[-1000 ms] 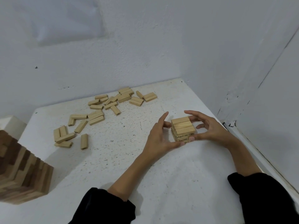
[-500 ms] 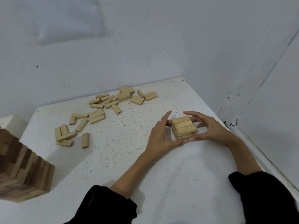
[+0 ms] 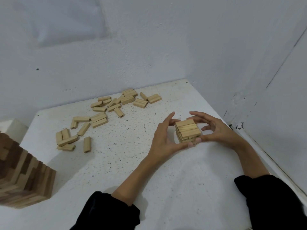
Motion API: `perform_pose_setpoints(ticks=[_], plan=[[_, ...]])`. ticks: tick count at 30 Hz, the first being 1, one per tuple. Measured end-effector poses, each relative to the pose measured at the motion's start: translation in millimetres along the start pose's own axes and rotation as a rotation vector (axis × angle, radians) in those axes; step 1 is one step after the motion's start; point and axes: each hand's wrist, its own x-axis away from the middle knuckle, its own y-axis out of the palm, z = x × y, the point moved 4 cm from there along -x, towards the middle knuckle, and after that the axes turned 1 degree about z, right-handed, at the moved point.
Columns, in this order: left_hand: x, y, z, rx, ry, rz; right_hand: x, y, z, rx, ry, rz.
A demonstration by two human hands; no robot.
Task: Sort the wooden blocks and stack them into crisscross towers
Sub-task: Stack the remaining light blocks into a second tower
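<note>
Squaring is the step in hand: our left hand (image 3: 163, 138) presses straight fingers against the small tower (image 3: 188, 130) at the right of the table (image 3: 149, 180), while our right hand (image 3: 217, 130) curls thumb and forefinger round it. Next, we judge, one of the loose blocks (image 3: 99, 120) must be fetched.
</note>
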Motion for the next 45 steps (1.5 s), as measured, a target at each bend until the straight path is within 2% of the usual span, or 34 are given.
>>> perform_pose_setpoints(ticks=[8, 20, 29, 45], plan=[[-2.7, -3.1, -0.8, 0.027, 0.027, 0.050, 0.3, -0.4, 0.2, -0.070, 0.002, 0.021], [-1.7, -3.6, 4.0, 0.022, 0.053, 0.040, 2.0, -0.9, -2.1, -0.089, -0.012, 0.033], [1.4, -16.4, 1.5, 0.142, -0.015, 0.125, 3.2, -2.8, -6.4, -0.179, -0.028, 0.068], [0.9, -13.4, 2.5, 0.124, 0.002, 0.103, 2.4, -2.4, -8.1, -0.173, -0.044, 0.081]])
